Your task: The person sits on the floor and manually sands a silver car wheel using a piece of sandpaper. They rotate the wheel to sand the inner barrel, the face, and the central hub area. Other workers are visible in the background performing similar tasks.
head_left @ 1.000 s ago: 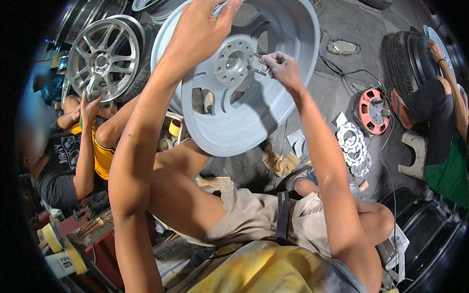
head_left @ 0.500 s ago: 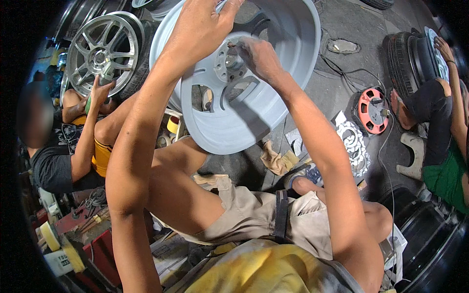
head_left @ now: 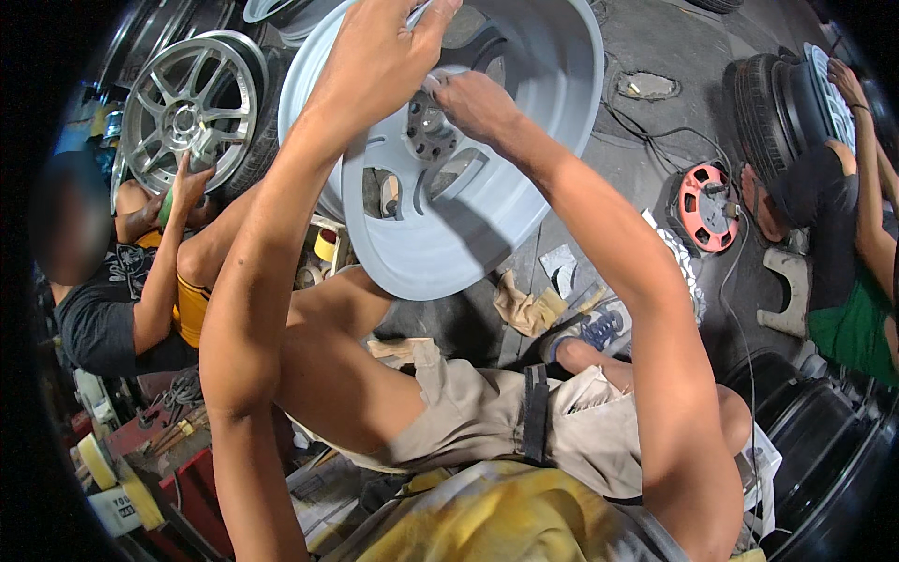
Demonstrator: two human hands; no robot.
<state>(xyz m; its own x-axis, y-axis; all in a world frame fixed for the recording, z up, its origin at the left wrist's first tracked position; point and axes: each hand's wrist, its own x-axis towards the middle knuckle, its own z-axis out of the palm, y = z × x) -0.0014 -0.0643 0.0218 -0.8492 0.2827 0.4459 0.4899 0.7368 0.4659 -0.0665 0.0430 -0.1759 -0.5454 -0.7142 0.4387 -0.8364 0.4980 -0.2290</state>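
A light grey wheel rim [head_left: 449,262] is tilted up in front of me, its open barrel facing me. My left hand [head_left: 401,37] grips it near the top of the picture, thumb and fingers closed around an edge, partly cut off by the frame. Over the hub [head_left: 429,140], with its ring of bolt holes, my right hand [head_left: 479,105] is closed in a pinch. Whatever sits between its fingertips is too small to make out. The rim's lower edge is close to my bent left leg [head_left: 346,300].
At left, a co-worker's hand [head_left: 192,183] is at a silver spoked wheel [head_left: 187,117]. At right, another person's hand [head_left: 846,82] touches a wheel with a tyre [head_left: 763,117]. A red cable reel [head_left: 709,208], crumpled brown paper [head_left: 526,307] and black rims [head_left: 805,440] lie around me.
My right hand has shifted slightly left and up across the hub. The whole view has shifted a little; my left hand keeps its grip on the rim.
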